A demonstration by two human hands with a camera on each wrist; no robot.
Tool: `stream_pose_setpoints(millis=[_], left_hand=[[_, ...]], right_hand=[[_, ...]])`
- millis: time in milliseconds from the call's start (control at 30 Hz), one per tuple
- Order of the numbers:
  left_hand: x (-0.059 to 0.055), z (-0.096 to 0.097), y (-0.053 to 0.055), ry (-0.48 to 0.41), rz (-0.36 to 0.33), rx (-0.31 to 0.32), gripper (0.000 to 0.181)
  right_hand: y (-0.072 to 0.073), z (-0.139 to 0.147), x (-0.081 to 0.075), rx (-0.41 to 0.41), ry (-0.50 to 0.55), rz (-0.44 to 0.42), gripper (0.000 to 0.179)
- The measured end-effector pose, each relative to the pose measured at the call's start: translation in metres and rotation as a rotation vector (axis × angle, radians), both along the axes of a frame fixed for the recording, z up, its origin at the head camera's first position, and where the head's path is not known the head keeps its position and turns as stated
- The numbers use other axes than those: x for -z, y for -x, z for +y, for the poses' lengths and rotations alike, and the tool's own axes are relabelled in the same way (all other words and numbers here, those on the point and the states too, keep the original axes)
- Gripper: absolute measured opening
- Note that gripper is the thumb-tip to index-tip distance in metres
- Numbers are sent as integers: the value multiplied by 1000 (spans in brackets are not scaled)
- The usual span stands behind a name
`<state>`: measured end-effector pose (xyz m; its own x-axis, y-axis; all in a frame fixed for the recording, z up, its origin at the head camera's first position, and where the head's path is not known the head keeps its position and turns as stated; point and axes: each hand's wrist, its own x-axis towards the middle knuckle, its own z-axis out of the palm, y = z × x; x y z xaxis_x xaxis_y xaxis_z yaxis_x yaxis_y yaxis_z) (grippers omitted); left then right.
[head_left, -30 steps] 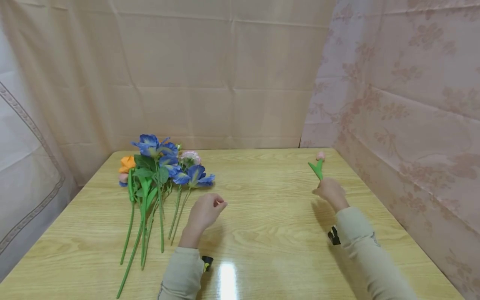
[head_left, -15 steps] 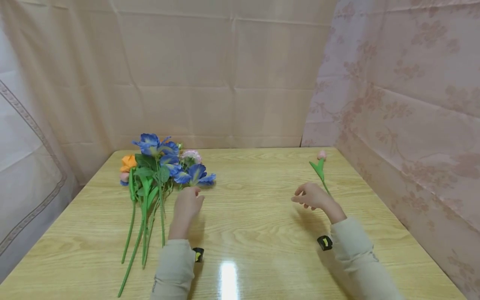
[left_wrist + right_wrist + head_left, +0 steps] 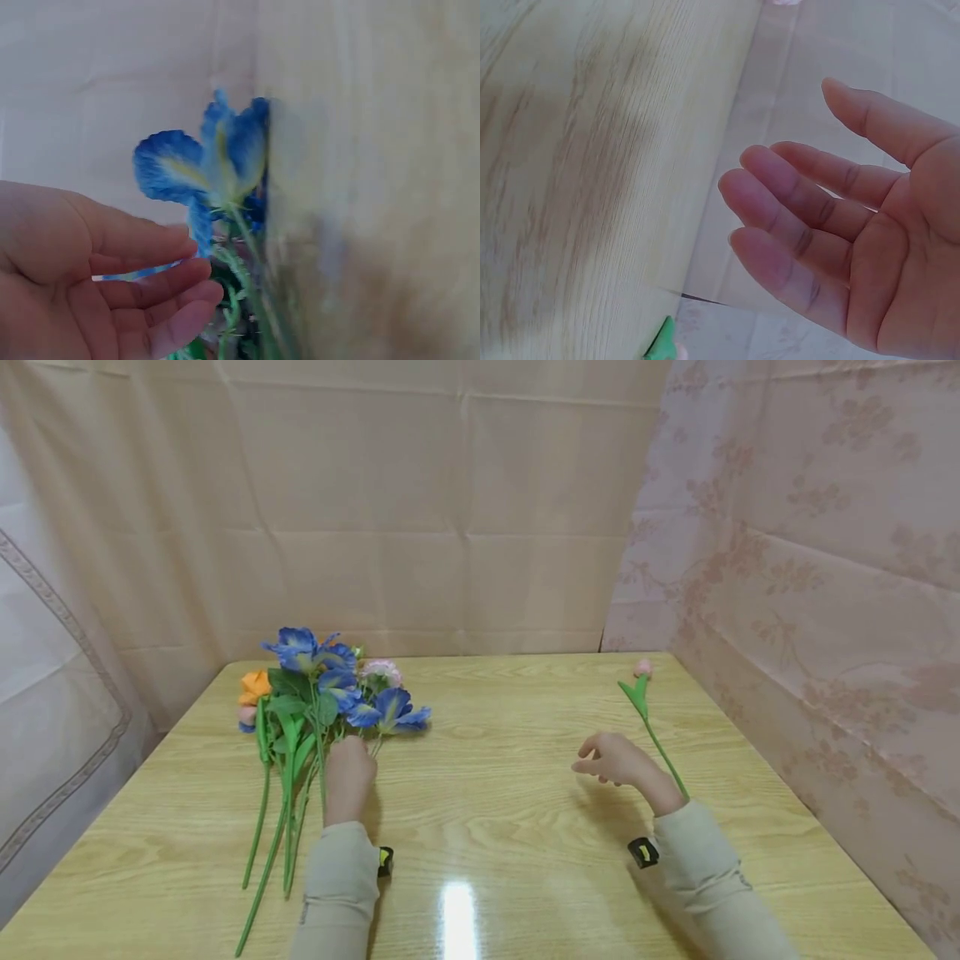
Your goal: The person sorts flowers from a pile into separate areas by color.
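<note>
A pile of artificial flowers with long green stems [image 3: 285,827] lies on the left of the table. My left hand [image 3: 350,777] is over the pile's right side, just below a blue iris [image 3: 393,710]. In the left wrist view, its fingertips [image 3: 191,315] are beside the iris stems [image 3: 251,277], loosely bent; no stem shows clearly gripped. On the right, a single pink tulip [image 3: 642,669] with green leaves lies on the table. My right hand [image 3: 618,762] hovers left of the tulip's stem, fingers [image 3: 772,199] relaxed and holding nothing.
The wooden table [image 3: 487,793] has a beige curtain [image 3: 450,527] behind it and a patterned pink cloth [image 3: 825,568] along its right side. An orange flower [image 3: 255,687] and a pink carnation [image 3: 381,673] are in the pile with other blue irises [image 3: 296,647].
My right hand has let go of the tulip and moved left and nearer me, leaving it lying on the table. The left hand has moved left to the flower stems.
</note>
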<state>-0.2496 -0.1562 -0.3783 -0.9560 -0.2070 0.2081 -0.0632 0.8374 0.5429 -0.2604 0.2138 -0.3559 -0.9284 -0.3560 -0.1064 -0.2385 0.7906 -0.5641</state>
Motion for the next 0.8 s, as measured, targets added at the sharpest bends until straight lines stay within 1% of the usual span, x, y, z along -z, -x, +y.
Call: stream_pose_setpoints(millis=[67, 167, 267, 367, 433, 600, 800], left_hand=[[3, 0, 0, 39, -11, -20, 38], [6, 1, 2, 40, -73, -41, 37], [8, 1, 6, 45, -107, -57, 29], [8, 2, 9, 68, -133, -71, 19], [8, 3, 12, 77, -157, -86, 16], [9, 2, 17, 81, -222, -102, 19], [11, 0, 23, 95, -298, -95, 22]], right_hand=[[-1, -1, 0, -11, 3, -3, 35], [-2, -3, -1, -18, 7, -5, 35], [-3, -4, -2, -20, 9, -8, 36], [-4, -4, -2, -45, 11, -8, 35], [-5, -5, -3, -58, 18, -16, 35], [-5, -6, -4, -70, 22, -17, 35], [-6, -6, -2, -78, 18, -21, 35]])
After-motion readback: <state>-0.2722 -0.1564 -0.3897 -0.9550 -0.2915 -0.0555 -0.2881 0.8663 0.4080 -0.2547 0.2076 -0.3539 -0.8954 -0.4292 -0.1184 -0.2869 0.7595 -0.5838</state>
